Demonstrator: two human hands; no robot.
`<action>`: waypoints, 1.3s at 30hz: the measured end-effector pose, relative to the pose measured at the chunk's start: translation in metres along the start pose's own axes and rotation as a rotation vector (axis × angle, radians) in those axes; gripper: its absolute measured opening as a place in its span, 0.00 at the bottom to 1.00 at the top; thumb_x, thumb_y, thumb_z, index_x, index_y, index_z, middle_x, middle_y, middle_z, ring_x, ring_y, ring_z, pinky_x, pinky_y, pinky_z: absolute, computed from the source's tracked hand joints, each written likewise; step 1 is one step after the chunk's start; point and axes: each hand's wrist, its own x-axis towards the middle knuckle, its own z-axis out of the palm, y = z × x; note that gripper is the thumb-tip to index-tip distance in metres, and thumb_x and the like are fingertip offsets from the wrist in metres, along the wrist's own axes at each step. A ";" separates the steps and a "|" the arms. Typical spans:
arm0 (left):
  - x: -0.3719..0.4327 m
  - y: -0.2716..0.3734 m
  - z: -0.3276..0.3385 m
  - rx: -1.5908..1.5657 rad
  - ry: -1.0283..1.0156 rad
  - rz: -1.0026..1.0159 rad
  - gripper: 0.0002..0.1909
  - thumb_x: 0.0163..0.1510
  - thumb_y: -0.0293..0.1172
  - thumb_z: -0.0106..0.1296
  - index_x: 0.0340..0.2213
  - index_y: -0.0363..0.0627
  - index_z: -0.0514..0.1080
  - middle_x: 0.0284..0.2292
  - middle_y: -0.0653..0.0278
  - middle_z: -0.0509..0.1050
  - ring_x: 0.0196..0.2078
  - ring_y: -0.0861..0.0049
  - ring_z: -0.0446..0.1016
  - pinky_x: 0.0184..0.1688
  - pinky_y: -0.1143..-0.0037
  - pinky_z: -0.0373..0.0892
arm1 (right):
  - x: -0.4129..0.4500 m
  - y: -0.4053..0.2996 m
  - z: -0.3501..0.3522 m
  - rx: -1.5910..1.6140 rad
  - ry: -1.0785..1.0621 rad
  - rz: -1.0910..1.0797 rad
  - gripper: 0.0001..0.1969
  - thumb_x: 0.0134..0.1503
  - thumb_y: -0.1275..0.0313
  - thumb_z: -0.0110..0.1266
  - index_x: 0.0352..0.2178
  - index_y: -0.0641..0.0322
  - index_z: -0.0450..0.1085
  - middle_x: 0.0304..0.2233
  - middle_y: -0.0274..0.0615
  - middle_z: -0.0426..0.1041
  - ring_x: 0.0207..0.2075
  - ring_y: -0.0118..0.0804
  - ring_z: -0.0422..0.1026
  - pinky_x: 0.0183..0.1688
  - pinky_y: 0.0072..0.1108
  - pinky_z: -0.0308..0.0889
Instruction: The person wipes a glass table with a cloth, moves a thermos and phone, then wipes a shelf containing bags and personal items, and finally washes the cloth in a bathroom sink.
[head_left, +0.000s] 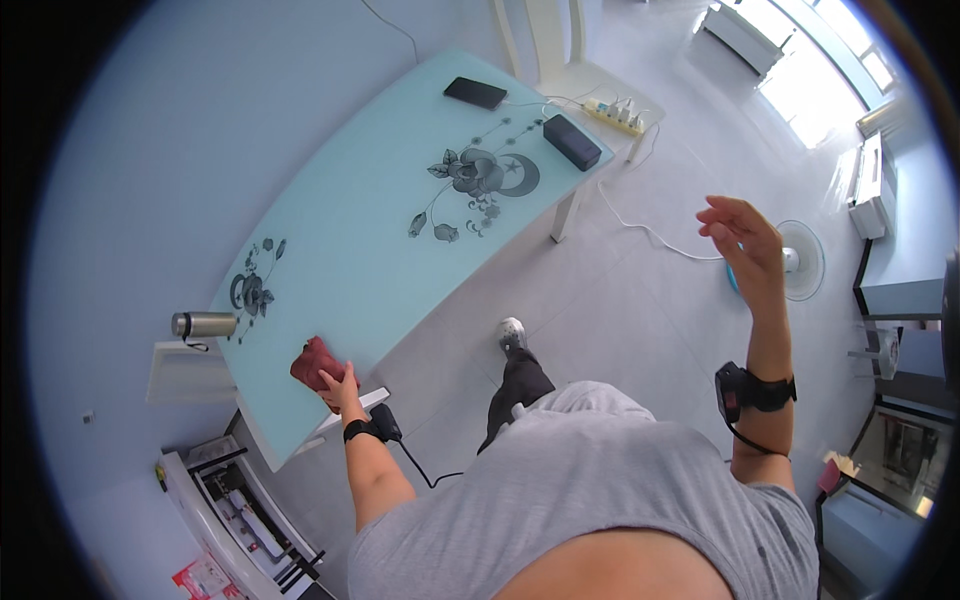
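Note:
On the near left end of the pale turquoise tabletop (375, 217), my left hand (341, 388) grips a crumpled dark red cloth (313, 364). The fingers lie over the cloth and partly hide it. My right hand (739, 236) is raised over the floor at the right, fingers loosely bent and apart, holding nothing. Beyond the cloth, at the table's left edge, is a steel thermos bottle (204, 324). A smartphone (475, 93) with a cable lies at the far end, and a dark rectangular box-like device (571, 142) sits near the far right corner.
A white chair (600, 82) at the table's far end bears a power strip (613, 116) with plugs. Its white cable (645, 228) runs across the floor to a fan (801, 260) beneath my right hand. A wall borders the table's left side; a table leg (564, 217) stands below.

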 end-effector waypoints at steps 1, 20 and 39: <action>0.003 0.002 0.004 0.014 -0.022 0.003 0.43 0.38 0.60 0.49 0.55 0.71 0.45 0.56 0.45 0.41 0.56 0.48 0.46 0.50 0.54 0.52 | 0.012 0.006 0.015 -0.016 -0.002 0.020 0.11 0.49 0.80 0.50 0.37 0.68 0.67 0.28 0.38 0.71 0.31 0.24 0.69 0.34 0.14 0.65; -0.035 0.360 0.079 0.003 -0.082 0.628 0.31 0.43 0.45 0.51 0.50 0.74 0.55 0.48 0.56 0.59 0.45 0.54 0.60 0.41 0.61 0.64 | 0.144 0.162 0.069 -0.289 -0.139 0.345 0.11 0.48 0.71 0.52 0.34 0.64 0.68 0.24 0.42 0.72 0.26 0.30 0.70 0.31 0.20 0.65; -0.234 0.412 0.083 0.011 -0.322 1.623 0.30 0.34 0.24 0.52 0.42 0.69 0.66 0.37 0.64 0.62 0.41 0.65 0.61 0.39 0.65 0.62 | 0.193 0.276 0.104 -0.578 -0.538 0.372 0.37 0.42 0.57 0.55 0.50 0.66 0.51 0.42 0.48 0.64 0.45 0.45 0.62 0.46 0.29 0.58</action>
